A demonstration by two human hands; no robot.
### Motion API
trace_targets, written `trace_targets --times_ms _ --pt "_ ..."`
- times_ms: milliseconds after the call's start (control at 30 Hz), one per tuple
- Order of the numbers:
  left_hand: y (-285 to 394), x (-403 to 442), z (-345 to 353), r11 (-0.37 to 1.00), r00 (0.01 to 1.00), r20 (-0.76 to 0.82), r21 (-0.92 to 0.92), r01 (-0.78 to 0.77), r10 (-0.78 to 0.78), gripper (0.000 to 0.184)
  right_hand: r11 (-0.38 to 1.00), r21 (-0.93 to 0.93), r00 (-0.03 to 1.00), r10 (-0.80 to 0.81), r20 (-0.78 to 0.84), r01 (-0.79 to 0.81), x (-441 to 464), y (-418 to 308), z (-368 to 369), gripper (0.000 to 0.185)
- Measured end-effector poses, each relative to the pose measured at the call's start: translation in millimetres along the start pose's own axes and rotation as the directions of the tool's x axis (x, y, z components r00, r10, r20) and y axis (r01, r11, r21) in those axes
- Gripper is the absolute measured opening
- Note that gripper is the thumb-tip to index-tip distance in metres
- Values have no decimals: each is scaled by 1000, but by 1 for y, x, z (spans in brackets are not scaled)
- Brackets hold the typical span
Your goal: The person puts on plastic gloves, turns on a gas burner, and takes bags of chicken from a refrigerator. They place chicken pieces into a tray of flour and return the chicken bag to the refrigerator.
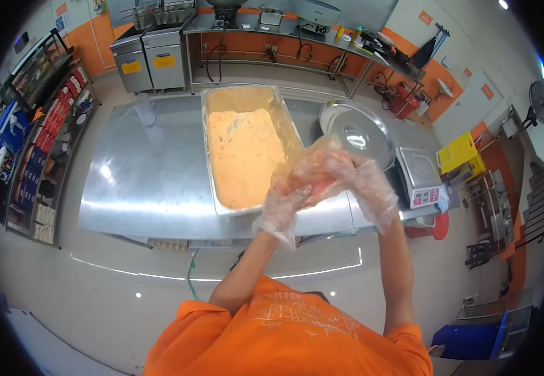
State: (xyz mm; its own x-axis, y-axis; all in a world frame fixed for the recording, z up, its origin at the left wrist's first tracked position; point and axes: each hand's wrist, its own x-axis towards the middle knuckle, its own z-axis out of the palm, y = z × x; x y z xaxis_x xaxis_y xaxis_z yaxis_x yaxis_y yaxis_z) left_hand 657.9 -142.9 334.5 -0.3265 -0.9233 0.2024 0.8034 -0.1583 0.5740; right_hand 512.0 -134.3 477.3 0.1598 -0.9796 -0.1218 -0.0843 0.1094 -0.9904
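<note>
Between the half-curled fingers of left hand (282, 210) and right hand (372, 187), a pinkish bundle (309, 170) is held, its handling seemingly unfinished; left of them, orange mixture (247, 156) already lies in a tray (247, 97).

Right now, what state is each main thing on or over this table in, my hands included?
Left hand: gloved, gripping the piece.
Right hand: gloved, gripping it too.
Piece: pinkish, held in both hands.
Tray: uncovered, partly filled.
Mix: orange, uneven on top.
Cup: upright, contents unclear.
Lid: lying, underside hidden.
Scale: unloaded, display unreadable.
</note>
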Motion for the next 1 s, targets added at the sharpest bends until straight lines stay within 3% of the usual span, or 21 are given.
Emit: trace_targets --times_ms 67,133,233,267,300,433,500,633,667,700,733,800,833,900,933,1000 --pt "10 17 -11 995 988 -134 78 -67 77 39 998 -57 1000 23 -7 -24 32 -2 10 37" --pt "16 29 -24 990 972 -212 111 -83 105 39 999 52 1000 -15 -10 16 59 10 15 35" --pt "30 41 -42 995 987 -160 91 50 -35 42 995 -68 997 -69 -25 67 86 29 10 27" --pt "42 43 -40 989 984 -127 -105 108 -121 40 984 -151 995 -103 -10 100 92 32 11 24" --pt "50 46 -42 940 977 -81 -298 166 -198 38 990 -111 996 -93 -5 92 94 32 14 21" --pt "35 58 -80 934 939 -136 -218 282 -315 31 995 -82 999 -51 -14 50 106 47 10 20" --pt "32 63 -87 971 967 -151 -150 183 -206 24 947 -314 989 -23 144 67 114 42 3 25" --pt "40 64 -81 980 962 -256 -193 49 -98 19 968 -224 979 147 140 -113 119 6 27 30" --pt "25 59 -98 986 949 -311 136 101 -54 21 992 -91 996 89 3 -89 124 7 44 32" --pt "23 60 -103 880 940 -342 449 155 9 22 999 34 989 43 -142 -39 129 8 52 34" --pt "20 60 -105 883 940 -341 442 160 0 22 999 31 988 49 -149 -45 132 10 51 34" --pt "33 67 -94 997 941 -340 67 26 -2 24 992 -20 987 120 -109 -123 140 17 45 39" --pt "42 71 -93 998 941 -340 62 23 0 24 992 -26 987 120 -109 -124 144 24 40 39" --pt "59 73 -98 963 994 -64 249 99 -86 47 991 18 990 134 -54 -133 149 35 34 39" --pt "54 72 -104 964 994 -68 247 98 -83 47 991 16 989 136 -50 -136 149 36 33 39" --pt "47 71 -114 991 987 -88 -25 134 -136 46 977 186 993 94 65 -105 148 27 37 41"
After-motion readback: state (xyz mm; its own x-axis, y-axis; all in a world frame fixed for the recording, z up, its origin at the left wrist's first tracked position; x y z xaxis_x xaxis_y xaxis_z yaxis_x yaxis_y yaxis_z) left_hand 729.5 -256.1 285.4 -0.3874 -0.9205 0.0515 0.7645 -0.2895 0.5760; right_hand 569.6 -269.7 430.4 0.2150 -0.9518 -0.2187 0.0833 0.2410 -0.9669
